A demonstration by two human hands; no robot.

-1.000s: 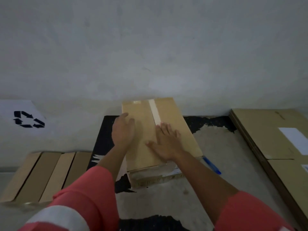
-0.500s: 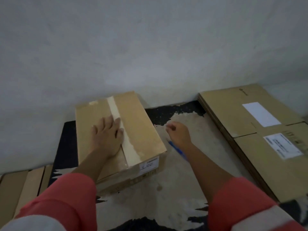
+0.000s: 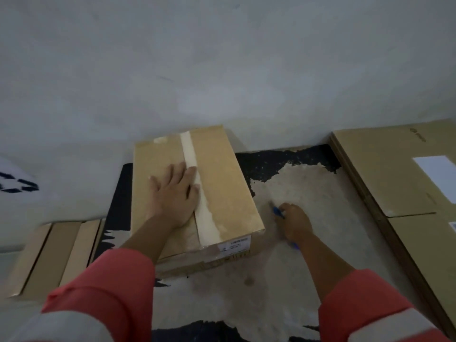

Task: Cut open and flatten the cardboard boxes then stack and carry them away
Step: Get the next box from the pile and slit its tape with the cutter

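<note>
Currently: cutter [image 3: 277, 211] pickup.
Right hand [image 3: 294, 225]: curled round cutter.
Left hand [image 3: 175, 193]: spread flat on box [image 3: 222, 188].
Next: slit tape [image 3: 206, 218] beside left hand.

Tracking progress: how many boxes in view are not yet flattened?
1: the taped box, centre, under the left hand. Flattened cardboard lies at lower left and a flat stack at right; others may be out of frame.
</note>
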